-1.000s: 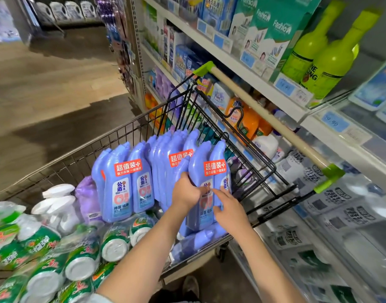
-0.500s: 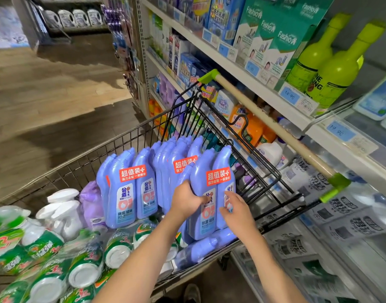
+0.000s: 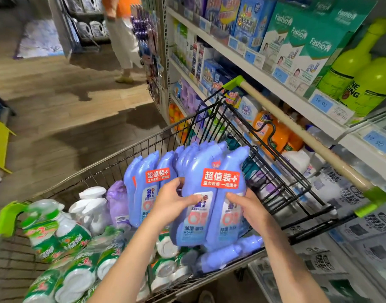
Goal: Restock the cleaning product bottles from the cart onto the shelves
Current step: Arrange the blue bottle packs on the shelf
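Observation:
A twin pack of blue-violet cleaner bottles (image 3: 211, 206) with a red sticker is raised above the wire cart (image 3: 131, 154). My left hand (image 3: 172, 202) grips its left side, and my right hand (image 3: 246, 208) holds its right side. More blue twin packs (image 3: 144, 189) stand upright in the cart behind it. One blue bottle (image 3: 229, 252) lies flat at the cart's near edge. The shelves (image 3: 273, 84) run along the right.
Green-and-white bottle packs (image 3: 63, 243), white spray bottles (image 3: 91, 204) and a purple pouch (image 3: 118, 202) fill the cart's left. The cart handle (image 3: 297, 130) runs next to the shelf edge. A person (image 3: 122, 36) stands up the aisle. Green bottles (image 3: 362, 77) sit on the upper shelf.
Both hands have lifted the twin pack up out of the row in the cart, toward me. The view has tipped up and a person has come into sight up the aisle.

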